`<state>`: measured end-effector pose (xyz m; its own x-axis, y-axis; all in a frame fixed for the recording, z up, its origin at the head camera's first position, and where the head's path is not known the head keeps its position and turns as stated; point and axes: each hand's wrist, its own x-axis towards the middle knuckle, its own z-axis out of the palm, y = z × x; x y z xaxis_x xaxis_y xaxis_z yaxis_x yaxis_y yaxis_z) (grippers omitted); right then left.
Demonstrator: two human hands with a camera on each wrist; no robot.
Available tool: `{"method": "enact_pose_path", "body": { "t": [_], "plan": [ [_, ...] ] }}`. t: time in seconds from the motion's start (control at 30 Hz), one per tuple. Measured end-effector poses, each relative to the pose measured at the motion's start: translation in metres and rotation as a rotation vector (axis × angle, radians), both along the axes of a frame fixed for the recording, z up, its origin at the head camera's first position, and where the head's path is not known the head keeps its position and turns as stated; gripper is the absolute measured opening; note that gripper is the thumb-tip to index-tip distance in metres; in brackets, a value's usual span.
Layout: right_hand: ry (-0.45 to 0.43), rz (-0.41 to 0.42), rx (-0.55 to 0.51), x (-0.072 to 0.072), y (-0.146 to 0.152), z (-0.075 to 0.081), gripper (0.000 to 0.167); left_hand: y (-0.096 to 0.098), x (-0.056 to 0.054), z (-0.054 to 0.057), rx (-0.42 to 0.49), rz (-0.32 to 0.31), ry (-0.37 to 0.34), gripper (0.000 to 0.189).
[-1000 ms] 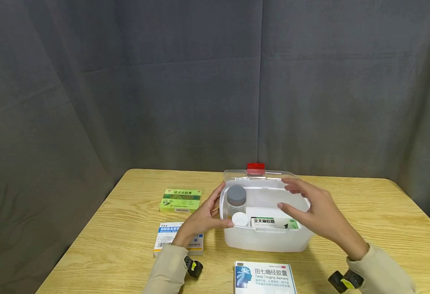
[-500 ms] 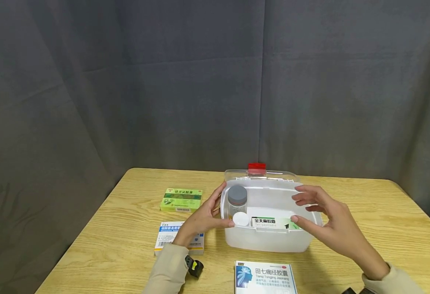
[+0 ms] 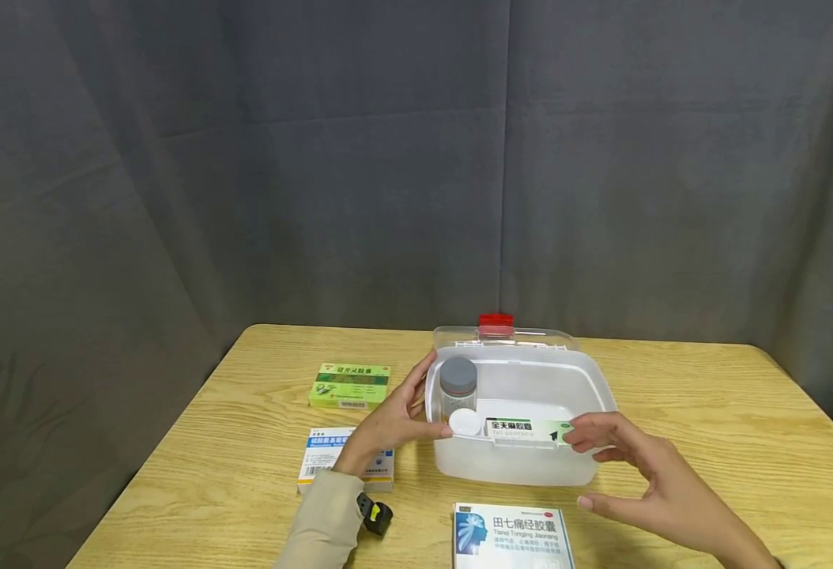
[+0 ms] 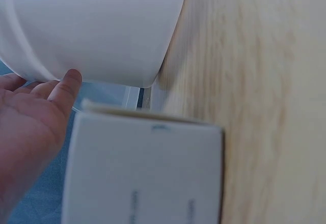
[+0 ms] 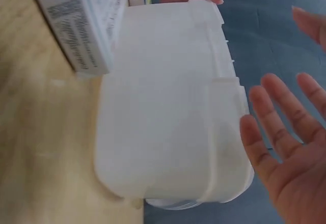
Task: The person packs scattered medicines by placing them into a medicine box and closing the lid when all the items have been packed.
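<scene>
A translucent white plastic medicine box [image 3: 516, 462] stands uncovered on the table. My left hand [image 3: 395, 419] grips its left end, thumb at the front rim and fingers along the outer side wall. Inside, at the left, are a grey-capped bottle [image 3: 457, 379] and a white round cap [image 3: 465, 422]. Beside them along the front wall lies a white-and-green medicine carton [image 3: 523, 431]. My right hand [image 3: 661, 482] hovers at the box's front right corner, holding nothing, with fingers apart and thumb spread. In the right wrist view its fingers [image 5: 277, 127] are loosely extended beside the box rim.
A white-and-blue medicine carton [image 3: 509, 537] lies in front of the box. To the left lie a green carton [image 3: 349, 386] and a blue-and-white carton [image 3: 324, 454], the latter partly behind my left forearm. A clear lid with a red latch [image 3: 496, 322] stands behind the box.
My right hand has drawn back from over the box's right side toward the near right, lower and closer to the front carton. My left hand stays on the box.
</scene>
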<state>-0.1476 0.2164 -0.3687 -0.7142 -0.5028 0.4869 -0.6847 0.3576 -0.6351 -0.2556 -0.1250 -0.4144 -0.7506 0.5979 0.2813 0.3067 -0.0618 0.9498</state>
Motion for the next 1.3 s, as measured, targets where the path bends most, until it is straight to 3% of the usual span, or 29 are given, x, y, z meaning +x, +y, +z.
{"method": "enact_pose_path", "body": {
  "t": [0.17, 0.37, 0.6, 0.83, 1.07, 1.3],
  "plan": [
    [-0.038, 0.036, 0.035, 0.004, 0.002, -0.013, 0.063, -0.001, -0.001, 0.001, -0.014, 0.015, 0.000, 0.112],
    [-0.141, 0.013, 0.086, 0.009, 0.001, -0.026, 0.064, -0.003, -0.002, 0.002, -0.020, 0.028, 0.003, 0.113],
    [-0.135, 0.033, 0.142, 0.008, -0.003, -0.039, 0.067, -0.002, -0.002, 0.000, -0.021, 0.026, -0.007, 0.113],
    [-0.449, 0.011, 0.130, 0.013, -0.009, -0.046, 0.072, 0.001, 0.001, -0.003, -0.023, 0.032, -0.028, 0.113],
    [-0.508, 0.111, 0.074, 0.012, -0.011, -0.053, 0.073, 0.002, 0.002, -0.003, -0.027, 0.044, -0.037, 0.112],
    [-0.659, 0.200, -0.009, 0.009, -0.014, -0.056, 0.072, 0.002, 0.000, 0.000, -0.025, 0.036, -0.020, 0.114]
  ]
}}
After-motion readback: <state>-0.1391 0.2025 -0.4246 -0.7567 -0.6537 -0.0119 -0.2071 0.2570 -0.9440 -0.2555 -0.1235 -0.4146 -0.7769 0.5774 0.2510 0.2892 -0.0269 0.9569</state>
